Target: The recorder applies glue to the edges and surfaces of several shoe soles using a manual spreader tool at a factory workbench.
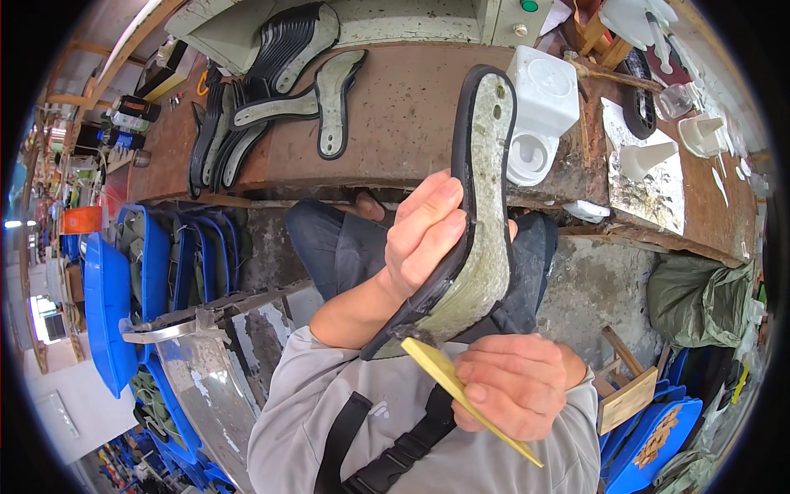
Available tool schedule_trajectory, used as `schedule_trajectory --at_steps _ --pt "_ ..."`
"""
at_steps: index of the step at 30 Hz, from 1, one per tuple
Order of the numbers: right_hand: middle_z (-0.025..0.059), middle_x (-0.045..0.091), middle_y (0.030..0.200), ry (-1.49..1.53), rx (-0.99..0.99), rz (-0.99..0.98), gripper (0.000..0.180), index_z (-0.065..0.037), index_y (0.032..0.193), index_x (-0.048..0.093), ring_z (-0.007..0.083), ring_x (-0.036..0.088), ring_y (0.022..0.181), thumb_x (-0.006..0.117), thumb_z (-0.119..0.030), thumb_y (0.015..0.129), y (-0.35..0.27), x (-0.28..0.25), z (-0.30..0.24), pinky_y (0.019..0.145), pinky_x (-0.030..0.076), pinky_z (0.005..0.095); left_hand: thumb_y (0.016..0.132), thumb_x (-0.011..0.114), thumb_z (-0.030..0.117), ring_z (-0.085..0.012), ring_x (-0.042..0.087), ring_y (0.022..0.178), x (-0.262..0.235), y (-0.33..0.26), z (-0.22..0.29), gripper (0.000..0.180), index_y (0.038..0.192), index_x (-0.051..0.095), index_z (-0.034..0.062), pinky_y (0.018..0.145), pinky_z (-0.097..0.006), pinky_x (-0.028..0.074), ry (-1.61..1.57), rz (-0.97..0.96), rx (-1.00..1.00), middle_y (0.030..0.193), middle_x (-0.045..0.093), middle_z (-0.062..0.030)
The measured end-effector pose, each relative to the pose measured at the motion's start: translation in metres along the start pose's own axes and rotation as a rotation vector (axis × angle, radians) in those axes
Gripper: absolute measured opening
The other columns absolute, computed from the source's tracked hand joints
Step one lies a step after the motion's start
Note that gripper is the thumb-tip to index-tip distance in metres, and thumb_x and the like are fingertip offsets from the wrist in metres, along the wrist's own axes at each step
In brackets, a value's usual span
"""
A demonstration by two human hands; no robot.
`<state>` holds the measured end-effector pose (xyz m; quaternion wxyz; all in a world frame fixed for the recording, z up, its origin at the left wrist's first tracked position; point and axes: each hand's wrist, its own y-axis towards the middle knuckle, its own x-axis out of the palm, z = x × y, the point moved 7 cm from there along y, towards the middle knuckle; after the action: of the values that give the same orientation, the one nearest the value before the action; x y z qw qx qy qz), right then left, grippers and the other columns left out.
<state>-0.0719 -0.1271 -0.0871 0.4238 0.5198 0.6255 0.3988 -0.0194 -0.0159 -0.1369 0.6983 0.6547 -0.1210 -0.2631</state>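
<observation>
My left hand point(424, 235) grips a long, bent piece point(487, 181) by its middle, fingers wrapped on its left edge. The piece has a black rim, a mottled grey-green face and small oval holes near its upper end. It is held upright, tilted, in front of my body. My right hand point(518, 383) is closed on a flat yellow strip point(444, 380). The strip's upper end meets or nearly meets the lower end of the bent piece; I cannot tell whether they touch. What the strip is made of does not show.
Similar bent pieces point(333, 103) lie and stand stacked on the brown bench point(395, 107). A white plastic container point(543, 90) stands at its right, near a white cone nozzle point(650, 160) on a stained sheet. Blue trays point(107, 305) are stacked at left, more point(658, 445) at lower right.
</observation>
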Motion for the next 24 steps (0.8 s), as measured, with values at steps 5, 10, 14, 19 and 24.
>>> schedule_trajectory --at_steps 5,10,14,19,24 --pt "0.0137 0.062 0.065 0.153 0.306 0.061 0.017 0.009 0.078 0.062 0.0208 0.061 0.05 0.07 -0.002 0.067 -0.001 -0.028 0.029 0.045 0.052 0.0285 0.066 0.082 0.019 -0.0299 0.057 0.094 -0.001 0.005 -0.004 0.066 0.104 0.034 -0.0078 0.076 -0.03 0.057 -0.094 0.137 -0.004 0.099 0.047 -0.0167" --pt "0.0139 0.062 0.064 0.153 0.697 0.065 0.018 0.009 0.086 0.061 0.0185 0.06 0.048 0.067 -0.001 0.072 -0.002 -0.046 0.058 0.045 0.049 0.026 0.053 0.08 -0.01 -0.0366 0.063 0.071 -0.01 0.003 0.001 0.069 0.106 0.036 -0.0093 0.062 -0.038 0.06 -0.308 0.242 -0.074 0.105 0.046 -0.0214" --pt "0.011 0.064 0.069 0.182 0.802 0.151 0.014 0.009 0.092 0.061 0.0114 0.059 0.05 0.062 0.003 0.08 0.009 -0.047 0.079 0.044 0.046 0.0226 0.057 0.075 -0.013 -0.0343 0.064 0.075 -0.009 0.013 0.007 0.061 0.104 0.037 -0.0113 0.061 -0.037 0.06 -0.395 0.221 -0.038 0.099 0.053 -0.023" --pt "0.0112 0.065 0.081 0.118 0.824 0.283 0.016 0.006 0.098 0.061 0.008 0.058 0.054 0.062 0.001 0.083 0.019 -0.053 0.114 0.045 0.044 0.0205 0.063 0.079 0.003 -0.0319 0.062 0.083 -0.002 0.002 -0.005 0.058 0.103 0.038 -0.0059 0.067 -0.033 0.056 -0.294 0.142 -0.036 0.097 0.055 -0.0203" --pt "0.0106 0.065 0.078 0.37 1.003 0.146 0.015 0.006 0.096 0.062 0.0092 0.058 0.054 0.062 -0.001 0.084 -0.015 -0.063 0.123 0.046 0.044 0.0218 0.065 0.079 0.01 -0.028 0.06 0.092 0.012 -0.001 -0.025 0.056 0.107 0.044 -0.0029 0.077 -0.03 0.051 -0.084 -0.054 -0.117 0.102 0.055 -0.0172"
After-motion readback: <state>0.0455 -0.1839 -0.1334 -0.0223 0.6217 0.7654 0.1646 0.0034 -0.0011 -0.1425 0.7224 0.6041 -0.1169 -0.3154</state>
